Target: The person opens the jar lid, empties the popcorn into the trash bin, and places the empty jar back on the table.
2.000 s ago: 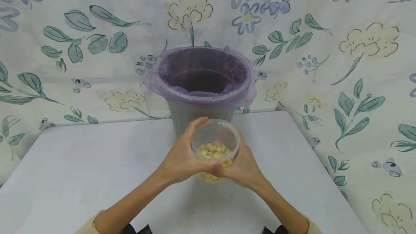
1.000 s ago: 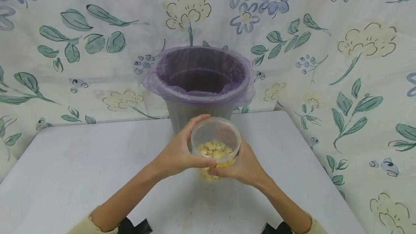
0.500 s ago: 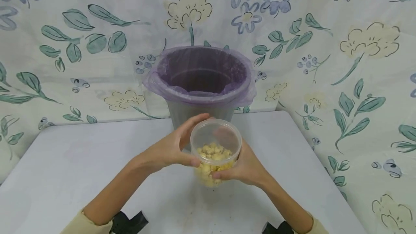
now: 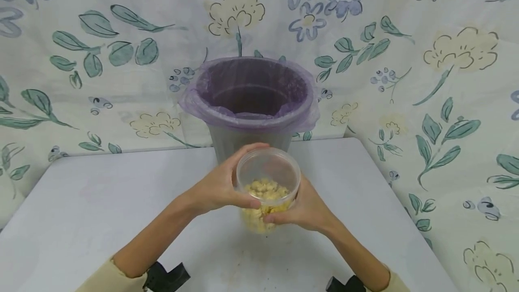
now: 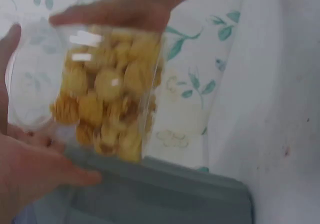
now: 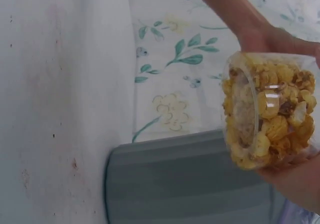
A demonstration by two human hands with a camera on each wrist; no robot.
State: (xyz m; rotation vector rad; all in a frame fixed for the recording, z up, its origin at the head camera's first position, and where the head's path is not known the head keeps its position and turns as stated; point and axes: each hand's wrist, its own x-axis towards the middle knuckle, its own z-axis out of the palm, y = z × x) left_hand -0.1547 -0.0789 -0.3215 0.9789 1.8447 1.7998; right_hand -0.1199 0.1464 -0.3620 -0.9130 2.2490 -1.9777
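A clear plastic jar [image 4: 265,215] of yellow popcorn [image 5: 107,84] is held above the table in both hands, in the middle of the head view. My left hand [image 4: 223,184] grips its left side near the rim, thumb across the front and fingers behind. From the right, my right hand [image 4: 304,206] holds it lower down, its thumb on the front. In the right wrist view the popcorn [image 6: 280,114] shows through the jar's wall and base. Whether a lid covers the top I cannot tell.
Just behind the jar stands a grey bin [image 4: 231,141] lined with a purple bag [image 4: 253,123]. The white table [image 4: 121,202] carries small crumbs near its front. Floral cloth [image 4: 405,57] hangs behind and along the right side.
My thumbs overlapped at first and are now apart, with more of the popcorn showing. The left thumb drew back half a second ago and now reaches further across the jar again.
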